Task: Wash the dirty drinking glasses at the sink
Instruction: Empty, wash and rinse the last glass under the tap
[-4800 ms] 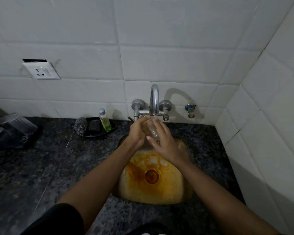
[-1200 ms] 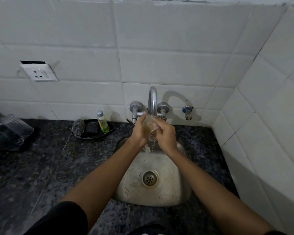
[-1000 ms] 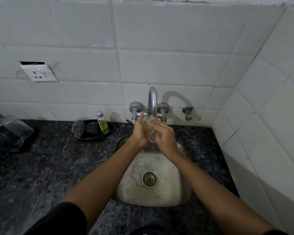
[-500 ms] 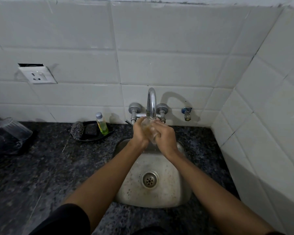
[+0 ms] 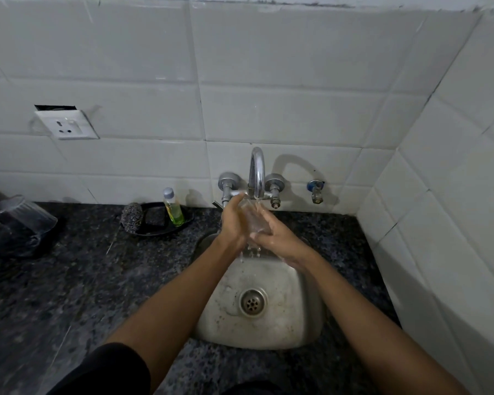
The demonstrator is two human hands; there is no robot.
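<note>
Under the curved chrome tap (image 5: 256,172), both hands met above the steel sink (image 5: 294,334): left hand (image 5: 234,220) and right hand (image 5: 277,238) clasped the clear drinking glass (image 5: 254,220) between them, forearms angled inward.

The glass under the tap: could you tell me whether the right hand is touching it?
Touching. The head view shows the right hand with its fingers wrapped against the glass.

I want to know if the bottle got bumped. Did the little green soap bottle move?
No. The soap bottle stands in the same spot on the black tray, left of the tap.
</note>
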